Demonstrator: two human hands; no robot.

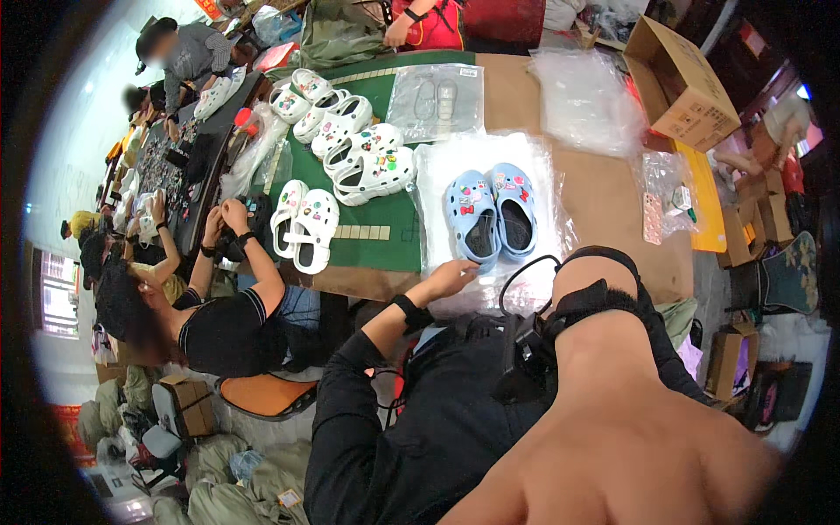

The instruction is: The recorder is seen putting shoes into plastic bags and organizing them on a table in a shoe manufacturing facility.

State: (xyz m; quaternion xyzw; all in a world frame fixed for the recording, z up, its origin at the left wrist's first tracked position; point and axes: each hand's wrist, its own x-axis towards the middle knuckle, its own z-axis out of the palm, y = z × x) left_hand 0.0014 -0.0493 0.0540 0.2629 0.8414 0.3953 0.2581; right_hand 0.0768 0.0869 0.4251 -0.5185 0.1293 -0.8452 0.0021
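So the biggest thing here is the brown-topped table [612, 210], with a green mat [385, 255] across its left part. An open cardboard box [700, 101] sits by the far right corner, then there's a heap of clear plastic bags [586, 101]. White clogs [376, 175] cluster on the mat, and the blue clogs [484, 214] lie side by side on white wrapping [437, 179] right of them. My right hand [612, 429] is way up close to the camera, fingers hidden, so can't tell if they're open or holding anything. Left hand [451, 278] has its fingers loosely bent at the left blue clog's heel; can't tell if they're gripping. Tiniest: colourful charms [466, 210] on the shoes.
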